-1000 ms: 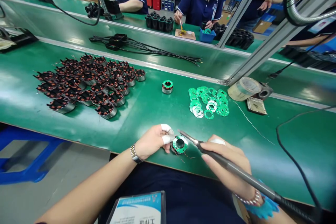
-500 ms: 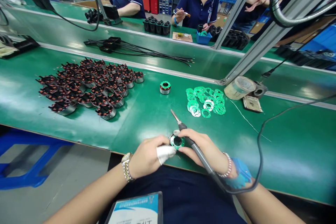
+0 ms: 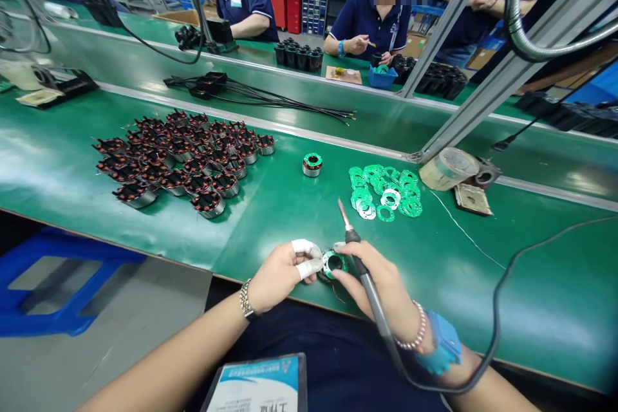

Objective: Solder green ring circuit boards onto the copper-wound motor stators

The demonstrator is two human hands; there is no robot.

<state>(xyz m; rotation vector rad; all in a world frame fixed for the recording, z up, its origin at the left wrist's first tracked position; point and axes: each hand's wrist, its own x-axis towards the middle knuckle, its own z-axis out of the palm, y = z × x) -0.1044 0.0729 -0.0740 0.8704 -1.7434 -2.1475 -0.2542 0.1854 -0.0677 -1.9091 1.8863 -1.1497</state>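
Near the table's front edge is a motor stator [image 3: 334, 263] topped by a green ring circuit board, its face tilted toward me. My left hand [image 3: 282, 270], with white covers on thumb and forefinger, is closed in a pinch at the stator's left rim. My right hand [image 3: 379, 277] grips the stator's right side with thumb and fingertips. A soldering iron [image 3: 371, 293] also rests in that hand, its tip pointing up and away, clear of the stator. Beyond my hands stands another stator [image 3: 312, 165] with a green board on top. Loose green ring boards [image 3: 385, 193] lie to its right.
Many bare copper-wound stators [image 3: 181, 161] cover the left of the green table. Black cables [image 3: 270, 96] lie behind the metal rail. A round tub [image 3: 449, 167] and a small tray [image 3: 473, 198] sit right. The iron's cord loops right. Co-workers [image 3: 369, 19] sit opposite.
My left fingers have shifted at the stator's left rim; both white finger covers now show. The stator stays between my hands. The view has swung slightly left. A co-worker's brush hand has lowered.
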